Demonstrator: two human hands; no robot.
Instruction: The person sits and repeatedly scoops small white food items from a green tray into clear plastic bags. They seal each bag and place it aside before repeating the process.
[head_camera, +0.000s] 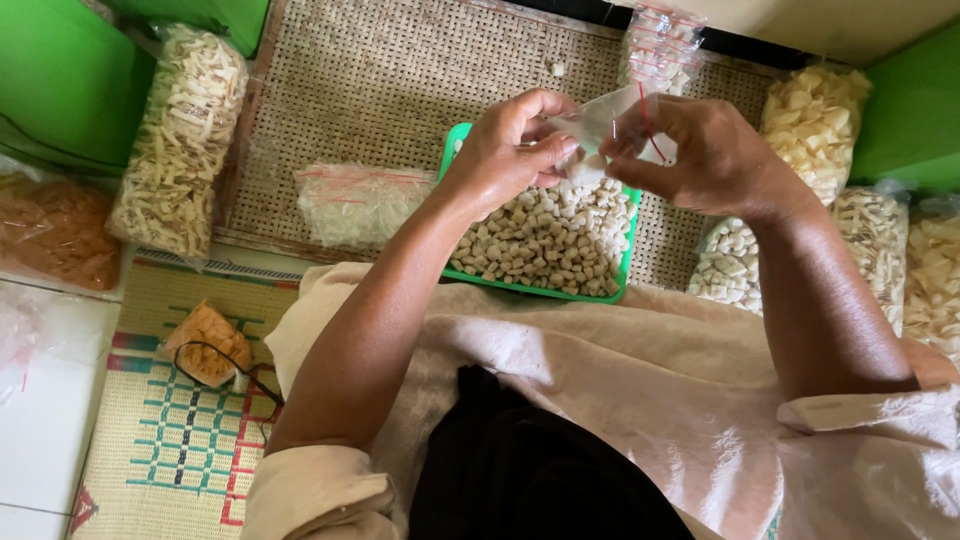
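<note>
Small clear plastic bag (600, 125), with a red line near its mouth, sits pinched between both hands just above the far edge of the green tray (628, 255), which is heaped with pale cube-shaped snack pieces (545, 240). The bag lies directly between the two hands, so neither has to reach: the left hand (510, 150) grips its left edge with thumb and curled fingers closed tight on the film, and the right hand (705, 150) pinches the right edge the same way, fingers narrow and folded over the plastic. The bag's long axis runs roughly far-to-near, mouth tilted toward the far side, and a few cubes seem to rest in its lower end, though the fingers hide much of it. Both forearms come in from the near side, angled inward over a pale cloth (620, 380) on the lap, wrists bent so the palms face each other. On the woven mat (400, 70) to the left lies an empty clear bag (355, 205); filled bags of pale chips (180, 140) stand at far left, and more filled bags (815, 120) at right.
</note>
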